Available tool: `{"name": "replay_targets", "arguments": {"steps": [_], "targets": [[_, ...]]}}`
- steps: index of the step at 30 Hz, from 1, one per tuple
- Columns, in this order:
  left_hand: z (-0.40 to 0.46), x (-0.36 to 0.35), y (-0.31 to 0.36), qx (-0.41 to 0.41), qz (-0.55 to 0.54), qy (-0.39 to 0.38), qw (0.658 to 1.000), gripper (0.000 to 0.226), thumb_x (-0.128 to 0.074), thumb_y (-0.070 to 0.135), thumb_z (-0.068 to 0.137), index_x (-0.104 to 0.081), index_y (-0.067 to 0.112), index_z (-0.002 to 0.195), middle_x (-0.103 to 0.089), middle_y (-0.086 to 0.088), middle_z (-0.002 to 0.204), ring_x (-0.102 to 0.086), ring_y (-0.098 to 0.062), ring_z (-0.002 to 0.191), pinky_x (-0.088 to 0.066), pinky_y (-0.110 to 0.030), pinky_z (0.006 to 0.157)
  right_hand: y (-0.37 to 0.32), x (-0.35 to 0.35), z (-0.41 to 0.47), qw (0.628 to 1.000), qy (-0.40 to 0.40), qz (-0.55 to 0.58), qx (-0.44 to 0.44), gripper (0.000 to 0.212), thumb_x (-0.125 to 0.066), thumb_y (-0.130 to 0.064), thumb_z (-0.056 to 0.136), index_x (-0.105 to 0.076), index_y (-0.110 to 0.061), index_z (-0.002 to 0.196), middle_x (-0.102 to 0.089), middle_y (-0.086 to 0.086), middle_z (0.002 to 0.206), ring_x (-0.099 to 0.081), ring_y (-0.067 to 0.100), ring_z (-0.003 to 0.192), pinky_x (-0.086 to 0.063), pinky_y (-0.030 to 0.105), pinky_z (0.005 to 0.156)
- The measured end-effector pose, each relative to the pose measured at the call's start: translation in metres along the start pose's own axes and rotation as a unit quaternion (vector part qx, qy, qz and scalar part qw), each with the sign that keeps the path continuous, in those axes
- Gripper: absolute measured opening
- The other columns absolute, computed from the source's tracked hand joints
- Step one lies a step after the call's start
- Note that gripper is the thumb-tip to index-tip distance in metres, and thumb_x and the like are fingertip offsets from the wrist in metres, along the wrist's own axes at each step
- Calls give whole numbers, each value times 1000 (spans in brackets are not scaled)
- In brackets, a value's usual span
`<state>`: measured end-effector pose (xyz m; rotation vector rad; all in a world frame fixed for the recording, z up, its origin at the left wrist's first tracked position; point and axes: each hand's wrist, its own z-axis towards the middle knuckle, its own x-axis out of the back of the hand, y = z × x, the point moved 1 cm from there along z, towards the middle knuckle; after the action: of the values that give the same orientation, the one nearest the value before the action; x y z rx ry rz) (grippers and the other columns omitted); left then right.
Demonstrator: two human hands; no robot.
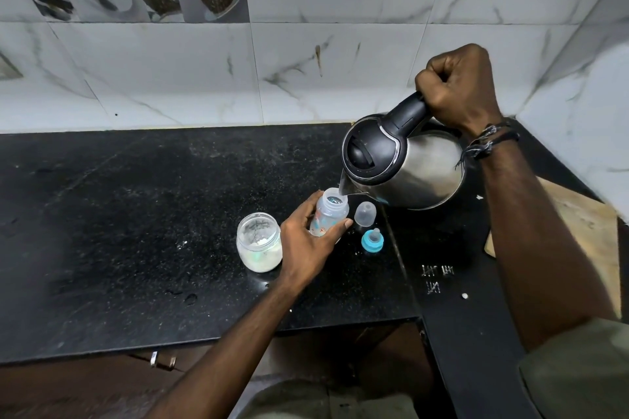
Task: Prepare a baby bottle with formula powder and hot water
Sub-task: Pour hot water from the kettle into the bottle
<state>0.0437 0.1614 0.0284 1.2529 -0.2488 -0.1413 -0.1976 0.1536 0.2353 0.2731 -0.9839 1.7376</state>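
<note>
A clear baby bottle with a printed pattern stands open on the black counter, and my left hand grips its side. My right hand is closed on the black handle of a steel electric kettle, which is tilted left with its spout just over the bottle's mouth. Left of the bottle stands an open glass jar holding white powder. To the bottle's right lie the clear cap and the blue ring with its teat.
A marble-tiled wall runs behind the counter and turns along the right side. A brown board lies on the counter under my right forearm. White chalk marks and powder specks dot the counter. Drawer handles sit below the front edge.
</note>
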Motion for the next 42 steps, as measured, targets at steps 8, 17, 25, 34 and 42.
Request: {"name": "replay_targets", "arguments": {"steps": [8, 17, 25, 34, 42], "targets": [[-1, -1, 0, -1, 8, 6, 1000, 54, -91, 23, 79, -69, 14, 128, -76, 6, 119, -71, -10, 111, -58, -30, 95, -5, 0, 0, 1000, -8, -3, 17, 33, -50, -26, 67, -35, -8, 44, -23, 8, 43, -24, 18, 46, -22, 30, 48], [0, -1, 0, -2, 7, 12, 1000, 51, -91, 20, 79, -70, 15, 126, -77, 8, 117, -71, -8, 109, -56, -25, 93, -8, -1, 1, 1000, -11, -2, 24, 33, -51, -25, 66, -32, -13, 43, -23, 0, 41, -23, 16, 45, -20, 28, 48], [2, -3, -3, 6, 2, 13, 1000, 56, -91, 26, 78, -69, 15, 128, -76, 5, 120, -71, -11, 112, -56, -26, 95, -12, 1, 1, 1000, -10, -1, 24, 32, -51, -25, 67, -33, -15, 42, -25, -3, 39, -23, 14, 43, -21, 27, 48], [1, -4, -3, 4, 3, 19, 1000, 53, -91, 21, 78, -70, 14, 126, -77, 5, 118, -71, -9, 110, -54, -21, 93, -15, 1, 1, 999, -12, -17, 39, 29, -50, -27, 66, -40, -11, 44, -27, -2, 40, -27, 16, 44, -21, 25, 48], [3, -1, -2, 2, -1, 12, 1000, 49, -91, 17, 79, -71, 14, 124, -77, 6, 115, -72, -11, 108, -55, -23, 91, -20, 0, 3, 999, -15, -29, 42, 29, -50, -27, 66, -37, -12, 44, -27, -2, 40, -25, 16, 43, -19, 25, 47]]}}
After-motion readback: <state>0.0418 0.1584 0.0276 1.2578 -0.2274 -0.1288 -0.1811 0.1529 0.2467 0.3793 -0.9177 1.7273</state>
